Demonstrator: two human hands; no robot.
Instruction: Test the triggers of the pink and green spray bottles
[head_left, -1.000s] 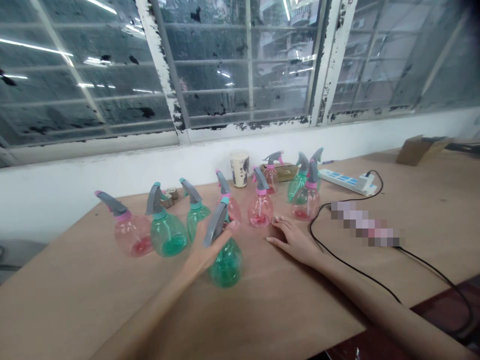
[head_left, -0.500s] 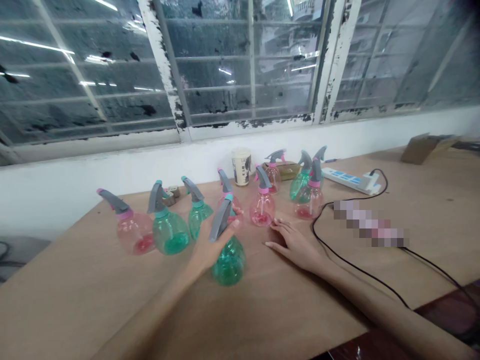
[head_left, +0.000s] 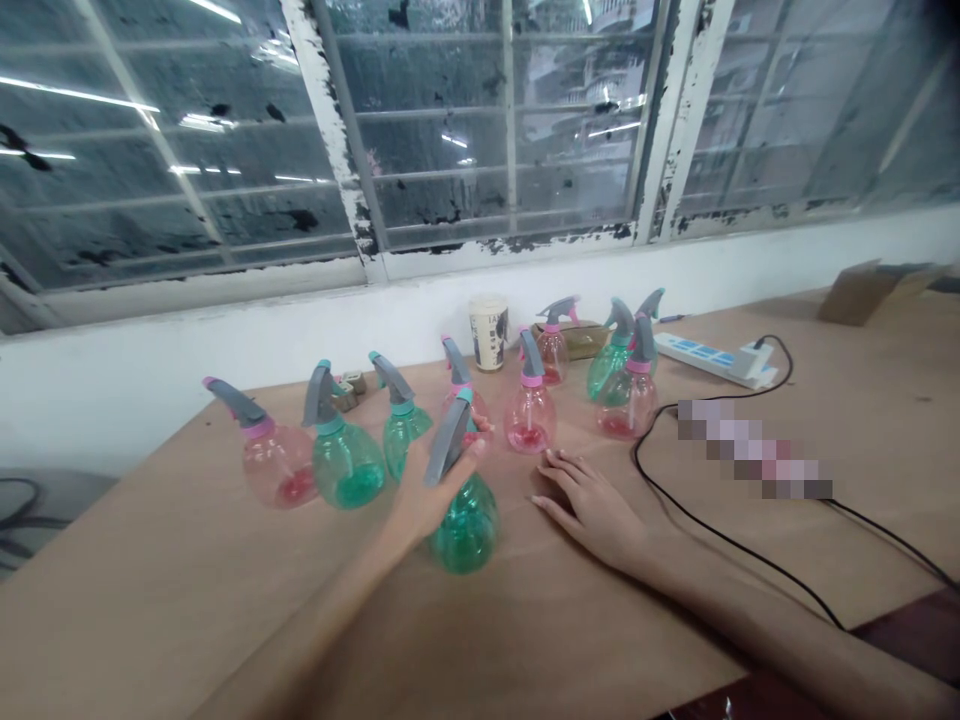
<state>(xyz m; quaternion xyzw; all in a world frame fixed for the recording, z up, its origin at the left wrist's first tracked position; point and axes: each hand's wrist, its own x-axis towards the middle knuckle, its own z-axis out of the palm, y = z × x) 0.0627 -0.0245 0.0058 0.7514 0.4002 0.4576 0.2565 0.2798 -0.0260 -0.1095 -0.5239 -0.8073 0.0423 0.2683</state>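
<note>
My left hand (head_left: pixel 429 490) is wrapped round the neck of a green spray bottle (head_left: pixel 466 530) with a grey and teal trigger head. Green liquid shows in its lower part. Palm down on the table, my right hand (head_left: pixel 596 510) lies with thumb and fingers apart, holding nothing. Just beyond its fingertips stands a pink spray bottle (head_left: pixel 530 415). Behind my left hand are another green spray bottle (head_left: pixel 405 430) and a pink one (head_left: pixel 459 375), both partly hidden. Farther left a green spray bottle (head_left: pixel 349 470) stands beside a pink spray bottle (head_left: pixel 274 470).
At the back are a paper cup (head_left: pixel 489 335), more spray bottles (head_left: pixel 628 400) and a white power strip (head_left: pixel 705 357). A black cable (head_left: pixel 712 535) crosses the right side, past a blurred-out item (head_left: pixel 750 450). A cardboard box (head_left: pixel 855 293) sits far right, and windows rise behind the table (head_left: pixel 187 600).
The whole view has shifted slightly, so things appear a little farther right. My left hand keeps its hold on the green spray bottle, and my right hand still rests on the table.
</note>
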